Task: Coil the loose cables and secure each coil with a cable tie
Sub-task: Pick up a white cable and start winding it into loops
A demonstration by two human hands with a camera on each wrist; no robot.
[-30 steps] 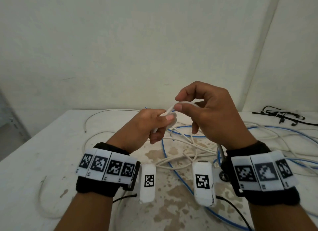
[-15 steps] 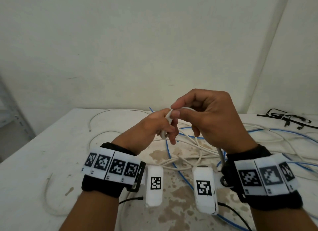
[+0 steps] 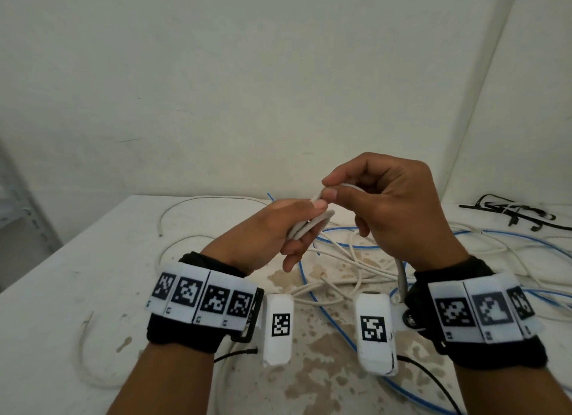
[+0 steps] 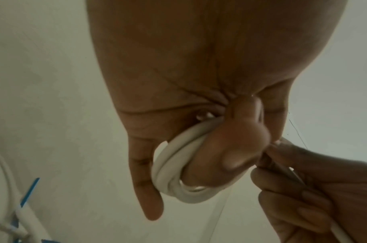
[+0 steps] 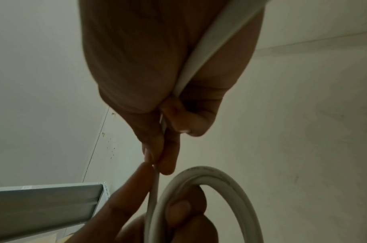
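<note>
My left hand (image 3: pixel 297 238) grips a small coil of white cable (image 3: pixel 311 226) above the table, thumb on top and fingers curled beneath. In the left wrist view the coil (image 4: pixel 178 172) shows a few turns wrapped round the fingers. My right hand (image 3: pixel 329 188) pinches the same cable's free strand (image 3: pixel 317 196) between thumb and forefinger, right beside the left thumb. In the right wrist view the strand (image 5: pixel 209 49) runs across the right palm down to the coil (image 5: pixel 220 180). The rest of the white cable (image 3: pixel 353 260) trails down to the table.
Loose white cables and a blue cable (image 3: pixel 325 306) lie tangled over the stained white table (image 3: pixel 77 291). A bundle of black cable ties (image 3: pixel 510 213) lies at the back right. A wall stands close behind, and a metal shelf (image 3: pixel 18 213) is at the left.
My right hand has carried the strand round to the left hand, and more turns of cable now show in the left hand's grip. Both hands have kept to about the same spot.
</note>
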